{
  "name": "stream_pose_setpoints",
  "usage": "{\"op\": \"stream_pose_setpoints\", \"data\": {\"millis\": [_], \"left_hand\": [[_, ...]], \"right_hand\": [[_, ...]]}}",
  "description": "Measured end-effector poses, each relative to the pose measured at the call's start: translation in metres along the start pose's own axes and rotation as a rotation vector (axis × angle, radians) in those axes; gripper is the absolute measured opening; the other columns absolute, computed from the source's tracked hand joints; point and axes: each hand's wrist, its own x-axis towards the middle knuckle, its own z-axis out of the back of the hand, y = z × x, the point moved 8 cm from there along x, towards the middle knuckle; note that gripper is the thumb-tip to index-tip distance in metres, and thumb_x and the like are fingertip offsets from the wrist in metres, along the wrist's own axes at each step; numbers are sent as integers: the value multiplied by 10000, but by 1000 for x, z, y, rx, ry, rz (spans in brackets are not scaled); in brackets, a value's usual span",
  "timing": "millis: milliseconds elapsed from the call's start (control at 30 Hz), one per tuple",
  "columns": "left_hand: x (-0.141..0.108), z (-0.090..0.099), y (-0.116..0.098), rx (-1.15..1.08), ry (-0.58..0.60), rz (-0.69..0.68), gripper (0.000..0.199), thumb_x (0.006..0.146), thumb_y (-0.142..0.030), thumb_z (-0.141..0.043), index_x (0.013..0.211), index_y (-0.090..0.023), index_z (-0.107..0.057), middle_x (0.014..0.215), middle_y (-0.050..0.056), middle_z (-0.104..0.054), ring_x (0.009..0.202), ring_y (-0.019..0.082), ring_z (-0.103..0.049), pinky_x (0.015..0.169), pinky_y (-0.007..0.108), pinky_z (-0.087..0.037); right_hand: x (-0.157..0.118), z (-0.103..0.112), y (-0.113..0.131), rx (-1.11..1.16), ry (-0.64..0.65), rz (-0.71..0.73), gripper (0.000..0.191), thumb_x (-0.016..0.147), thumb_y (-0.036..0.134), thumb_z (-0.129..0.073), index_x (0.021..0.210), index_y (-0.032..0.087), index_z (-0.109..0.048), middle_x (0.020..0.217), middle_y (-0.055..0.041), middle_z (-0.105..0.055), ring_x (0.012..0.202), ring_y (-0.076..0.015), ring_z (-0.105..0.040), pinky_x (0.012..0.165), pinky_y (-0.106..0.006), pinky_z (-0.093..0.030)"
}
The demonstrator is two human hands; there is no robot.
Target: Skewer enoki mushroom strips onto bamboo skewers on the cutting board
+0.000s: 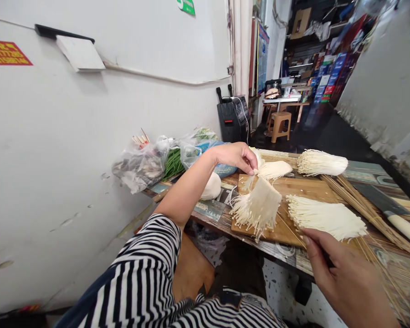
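Note:
My left hand [241, 158] pinches the upper edge of a flat sheet of enoki mushrooms [264, 200], which hangs over a wooden cutting board [300, 186]. My right hand [331, 262] is closed on the near end of a thin bamboo skewer [294, 232] that points toward the hanging sheet; whether its tip is in the mushrooms is too small to tell. Beside the right fingers lies a spread layer of enoki [326, 217]. Another piece of enoki [275, 169] rests behind the board, and a thick bunch [323, 162] lies farther back.
A knife [379, 199] and a bundle of skewers [365, 212] lie at the table's right. Plastic bags [143, 164] and green vegetables [174, 164] are at the left by the wall. A black speaker [230, 119] stands behind.

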Motion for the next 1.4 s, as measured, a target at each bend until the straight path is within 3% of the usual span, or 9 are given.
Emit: {"op": "stream_pose_setpoints", "data": {"millis": [233,433,700,967,1167,1400], "left_hand": [[-5,-5,-26,213,-14,-64,153,658,-237,-799,795,-172,-778,761,22,-747,723,132,-665,716,244,-468],[-11,-3,-38,199,-24,-116,177,676,-246,-791,834,-170,-774,796,24,-748,749,127,-667,733,242,-466],[-11,-3,-37,182,-51,-140,206,655,-275,-800,826,-164,-768,786,17,-730,742,117,-639,725,233,-459],[-7,-3,-41,107,-112,-95,204,645,-274,-809,795,-144,-763,745,22,-717,708,127,-635,700,260,-464],[-1,-4,-45,95,-173,-115,170,648,-241,-813,754,-124,-749,719,16,-697,682,113,-606,694,264,-453],[3,-6,-39,47,-237,-79,182,641,-238,-809,768,-129,-739,683,-9,-680,647,100,-597,680,264,-451]], "right_hand": [[2,0,-3,-5,47,-6,306,980,317,-393,944,143,-642,714,-21,-724,501,-123,-658,478,-234,-461],[2,4,-14,120,97,-84,286,965,365,-426,965,172,-636,782,-31,-737,601,-138,-691,558,-212,-518],[-3,1,-35,276,151,-261,245,908,425,-507,941,247,-671,820,4,-745,680,-130,-702,573,-174,-531],[-2,1,-44,299,170,-358,297,892,475,-506,929,240,-683,754,8,-739,584,-133,-682,467,-170,-503],[4,9,-46,269,156,-355,285,886,463,-510,879,232,-677,650,17,-710,451,-125,-614,409,-198,-460],[3,3,-40,43,111,-191,226,920,315,-484,964,187,-664,790,-20,-741,612,-142,-683,553,-230,-493]]}}
